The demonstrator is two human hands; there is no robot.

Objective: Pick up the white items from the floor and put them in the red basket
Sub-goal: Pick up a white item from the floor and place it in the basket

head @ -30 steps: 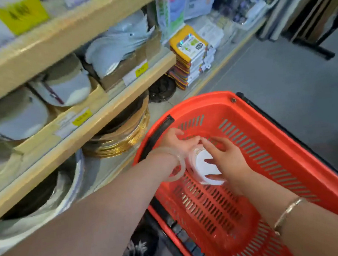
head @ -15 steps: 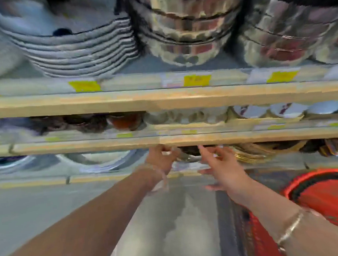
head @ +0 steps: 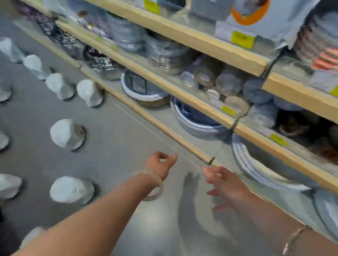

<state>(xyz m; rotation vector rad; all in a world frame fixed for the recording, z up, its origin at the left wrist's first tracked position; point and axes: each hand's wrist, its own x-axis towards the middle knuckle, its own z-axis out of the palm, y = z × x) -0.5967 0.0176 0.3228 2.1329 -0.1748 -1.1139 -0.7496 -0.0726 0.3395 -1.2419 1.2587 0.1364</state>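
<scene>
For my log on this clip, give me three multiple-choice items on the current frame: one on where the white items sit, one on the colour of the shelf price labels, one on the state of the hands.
1. Where are the white items?
A. on the grey floor, left of the shelving
B. on the top shelf
C. in the person's hands

2. What colour are the price labels on the shelf edges?
A. red
B. yellow
C. blue

3. What do the left hand and right hand hold?
A. each grips a white item
B. together they carry a plate
C. no item

Key: 1 A, the white items stand scattered on the floor beside the shelf unit. 2 B, the tags along the wooden shelf fronts are yellow. 3 C, both hands reach out over the floor with no item in the fingers.
</scene>
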